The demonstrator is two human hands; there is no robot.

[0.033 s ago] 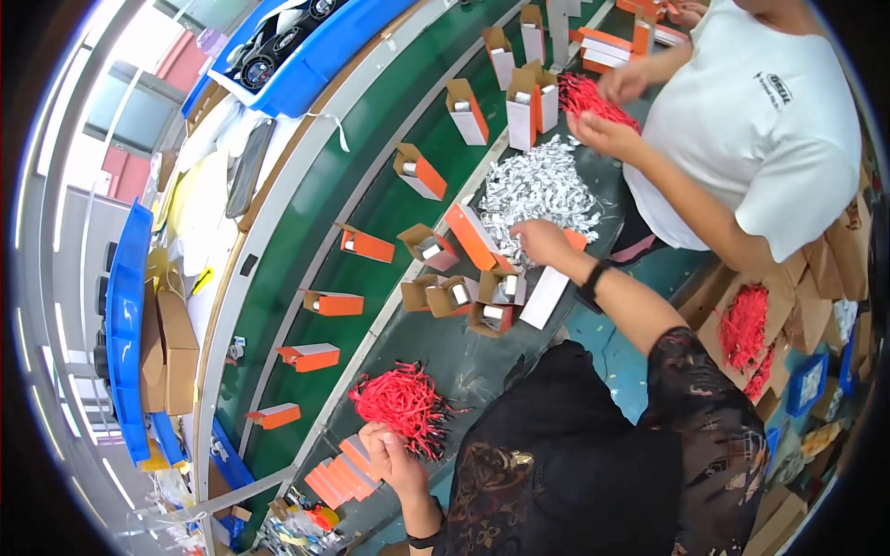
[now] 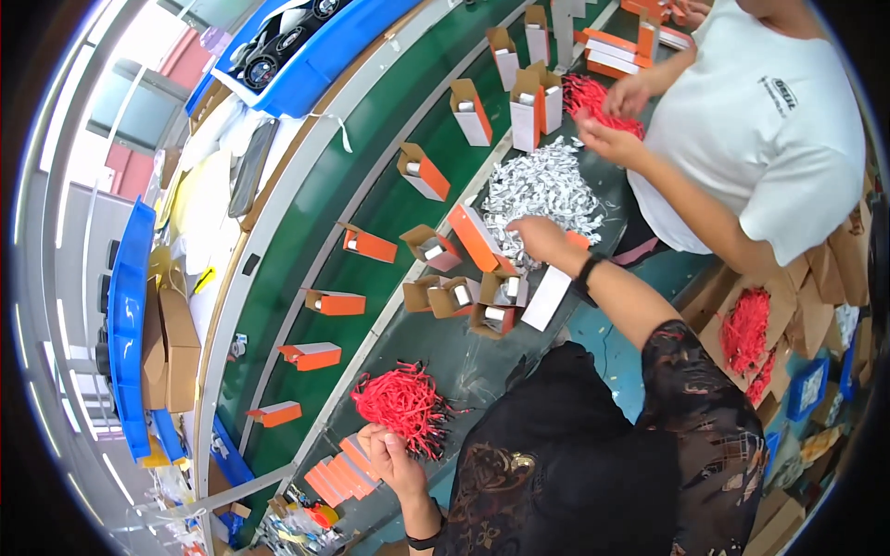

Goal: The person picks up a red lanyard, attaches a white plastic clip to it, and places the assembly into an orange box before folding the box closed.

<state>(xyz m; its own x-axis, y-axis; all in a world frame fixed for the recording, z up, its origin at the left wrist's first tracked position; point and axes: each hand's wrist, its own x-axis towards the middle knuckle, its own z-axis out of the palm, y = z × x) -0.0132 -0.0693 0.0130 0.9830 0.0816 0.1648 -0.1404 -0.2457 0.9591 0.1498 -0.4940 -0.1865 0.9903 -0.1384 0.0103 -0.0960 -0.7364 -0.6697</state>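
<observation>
My right hand [image 2: 545, 241] reaches over the near edge of a heap of small white bundles [image 2: 547, 190], fingertips pinched together; what they hold, if anything, is hidden. Close to it are an orange-and-white carton [image 2: 476, 238] tilted against the heap and a white carton [image 2: 547, 299] lying flat. Several open cartons [image 2: 454, 296] with white items inside stand just left of that hand. My left hand [image 2: 394, 456] is closed, fingers curled, at the near edge of a pile of red cords with black ends [image 2: 400, 400]. Whatever it may hold cannot be made out. Beside it lies a row of flat orange boxes [image 2: 341, 473].
A green conveyor belt [image 2: 320, 222] carries spaced orange-and-white boxes along the left. Across the heap, a person in a white shirt [image 2: 756, 130] handles something near another red cord pile [image 2: 593, 100]. A blue bin [image 2: 306, 56] with black wheeled toys stands beyond the belt.
My right hand's fingertips have shifted slightly left at the heap's edge. The other person's far hand has moved a little. My left hand stays where it was.
</observation>
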